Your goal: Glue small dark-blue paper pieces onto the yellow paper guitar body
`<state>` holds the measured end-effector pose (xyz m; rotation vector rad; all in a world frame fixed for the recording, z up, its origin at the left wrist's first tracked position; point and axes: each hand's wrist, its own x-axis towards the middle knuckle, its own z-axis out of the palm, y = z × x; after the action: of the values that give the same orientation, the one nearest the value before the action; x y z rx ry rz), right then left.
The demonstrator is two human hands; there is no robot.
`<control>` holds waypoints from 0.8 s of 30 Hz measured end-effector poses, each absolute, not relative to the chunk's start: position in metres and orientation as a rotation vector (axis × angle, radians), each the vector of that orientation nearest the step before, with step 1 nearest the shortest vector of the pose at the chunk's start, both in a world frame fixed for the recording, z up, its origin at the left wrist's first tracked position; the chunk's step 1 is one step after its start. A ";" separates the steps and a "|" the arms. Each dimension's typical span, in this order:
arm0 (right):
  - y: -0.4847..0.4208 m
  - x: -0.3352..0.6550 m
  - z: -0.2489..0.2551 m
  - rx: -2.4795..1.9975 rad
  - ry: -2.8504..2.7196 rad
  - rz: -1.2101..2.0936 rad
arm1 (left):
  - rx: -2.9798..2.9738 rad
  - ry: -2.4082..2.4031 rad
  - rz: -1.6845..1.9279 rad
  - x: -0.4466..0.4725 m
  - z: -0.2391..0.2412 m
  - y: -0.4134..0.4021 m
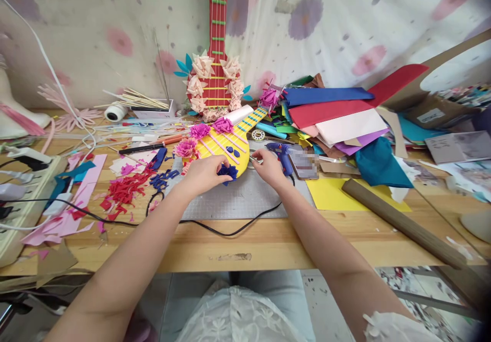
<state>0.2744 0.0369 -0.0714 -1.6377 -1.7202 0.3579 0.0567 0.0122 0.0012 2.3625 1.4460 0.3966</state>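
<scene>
My left hand (pixel 207 174) pinches a dark blue paper flower (pixel 229 173) at the near edge of a yellow toy guitar (pixel 215 146). Pink and magenta paper flowers (pixel 200 130) decorate the guitar's left side, and pink strips and small blue ovals (pixel 232 151) lie across its face. At the guitar's right edge is my right hand (pixel 267 166), its thumb and fingers closed around something small and pale that I cannot make out. Just beyond that hand, a blue glue gun (pixel 283 156) rests on the grey cutting mat (pixel 245 201).
A red guitar (pixel 218 83) with cream flowers leans on the wall. Red paper scraps (pixel 128 191) lie left, beside a power strip (pixel 32 204). A black cord (pixel 226 234) crosses in front. Coloured sheets (pixel 333 116), a phone (pixel 303 163) and a brown roll (pixel 402 221) sit right.
</scene>
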 end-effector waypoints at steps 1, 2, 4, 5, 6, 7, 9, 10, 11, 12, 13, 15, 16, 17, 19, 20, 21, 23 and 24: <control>0.033 0.275 -0.071 -1.641 -1.725 0.337 | 2.380 1.445 0.391 0.058 0.000 0.012; 0.028 0.277 -0.070 -1.644 -1.727 0.326 | 2.386 1.444 0.396 0.059 -0.001 0.013; 0.017 0.285 -0.068 -1.666 -1.726 0.327 | 2.362 1.445 0.410 0.058 -0.004 0.015; 0.012 0.291 -0.067 -1.684 -1.724 0.337 | 2.333 1.441 0.426 0.057 -0.006 0.017; 0.006 0.298 -0.065 -1.714 -1.718 0.353 | 2.296 1.429 0.456 0.056 -0.007 0.018; 0.000 0.305 -0.064 -1.744 -1.710 0.375 | 2.249 1.409 0.505 0.054 -0.009 0.020; -0.008 0.317 -0.061 -1.792 -1.687 0.417 | 2.113 1.347 0.648 0.054 -0.010 0.022; -0.011 0.321 -0.060 -1.790 -1.680 0.442 | 2.016 1.313 0.724 0.054 -0.009 0.023; -0.013 0.324 -0.060 -1.769 -1.680 0.477 | 1.899 1.281 0.791 0.056 -0.008 0.023; -0.013 0.326 -0.059 -1.729 -1.686 0.522 | 1.762 1.247 0.850 0.058 -0.006 0.022; -0.013 0.327 -0.059 -1.681 -1.696 0.576 | 1.615 1.208 0.901 0.060 -0.003 0.021; -0.009 0.324 -0.059 -1.599 -1.713 0.673 | 1.343 1.118 0.971 0.063 0.003 0.019; -0.005 0.321 -0.060 -1.581 -1.717 0.694 | 1.242 1.071 0.986 0.063 0.005 0.018; -0.001 0.317 -0.061 -1.580 -1.717 0.690 | 1.176 1.031 0.991 0.063 0.008 0.017; 0.009 0.307 -0.064 -1.599 -1.729 0.616 | 1.142 0.999 0.978 0.061 0.011 0.017; 0.016 0.302 -0.066 -1.607 -1.748 0.554 | 1.164 1.007 0.970 0.059 0.012 0.017; 0.022 0.297 -0.068 -1.611 -1.777 0.480 | 1.202 1.032 0.960 0.057 0.012 0.017; 0.036 0.287 -0.072 -1.606 -1.848 0.329 | 1.324 1.124 0.935 0.052 0.011 0.019; 0.042 0.283 -0.074 -1.606 -1.878 0.270 | 1.406 1.176 0.919 0.050 0.010 0.019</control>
<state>0.2831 0.0416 -0.0736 -1.6064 -1.8780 0.2701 0.0500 0.0193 0.0097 1.4058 1.1764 0.9186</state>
